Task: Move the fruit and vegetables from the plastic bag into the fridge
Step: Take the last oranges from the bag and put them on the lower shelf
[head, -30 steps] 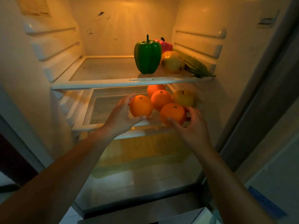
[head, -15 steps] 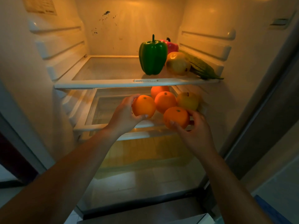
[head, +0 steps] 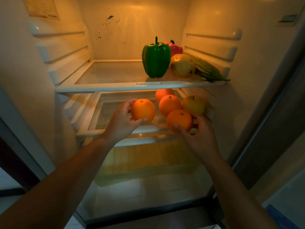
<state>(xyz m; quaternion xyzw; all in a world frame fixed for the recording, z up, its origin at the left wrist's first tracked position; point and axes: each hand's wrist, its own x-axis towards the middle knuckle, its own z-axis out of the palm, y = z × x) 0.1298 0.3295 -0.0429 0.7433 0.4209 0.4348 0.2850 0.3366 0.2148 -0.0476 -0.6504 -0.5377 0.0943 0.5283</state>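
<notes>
Two oranges are in hand, both at the front of the middle shelf (head: 115, 131). The left-hand orange (head: 143, 110) sits over the shelf's glass just behind its front rim, grasped by the left hand (head: 121, 124) with the thumb curled under its near side and the fingers round its far left. The right-hand orange (head: 179, 120) hangs at the rim towards the shelf's right end, cupped by the right hand (head: 198, 138), thumb on the near face and fingertips on the right flank. Whether either fruit already bears on the shelf cannot be told.

Deeper on the same shelf, at its right, lie a third orange (head: 170, 104), a fourth orange (head: 164, 94) behind it, and a yellow apple (head: 194, 104) against the wall side. Above the middle shelf, on the upper shelf (head: 99, 88), stand a green pepper (head: 156, 59), a red pepper (head: 177, 49) behind it, a yellow fruit (head: 181, 67) and a green gourd (head: 208, 70). The plastic bag is out of view.

The step looks like setting this pair down beside the others. The next move likely calls for lowering each orange flat onto the glass, clear of the rim so neither rolls out, then loosening the fingers. How much produce remains in the bag cannot be judged.
</notes>
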